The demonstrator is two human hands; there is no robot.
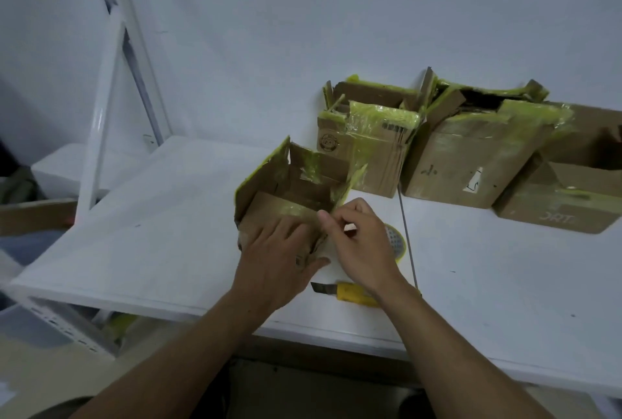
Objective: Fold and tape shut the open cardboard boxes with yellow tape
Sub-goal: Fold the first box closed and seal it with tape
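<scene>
Head view, looking down over both forearms: a small open cardboard box (292,183) sits on the white desk (161,236), its flaps standing up and edged with old yellow tape. The left hand (274,260) lies flat on the box's near face, fingers (286,231) straight and spread, pressing the cardboard and gripping nothing. The right hand (358,245) is at the box's near right corner, its fingers (328,219) curled, thumb and forefinger pinching the edge of the right flap. Whether a strip of tape is in that pinch too, I can't tell. Just right of the box, half hidden behind that hand, lies a roll of yellow tape (396,239). Nearer than the box, close to the desk's front edge, a yellow utility knife (351,293) lies with its blade end pointing left. Beyond the box and to its right, three more cardboard boxes stand in a row against the wall: first (368,152), second (471,162), third (572,189), all patched with yellow tape, tops ragged. Left of the box, a white metal frame (101,122) rises.
</scene>
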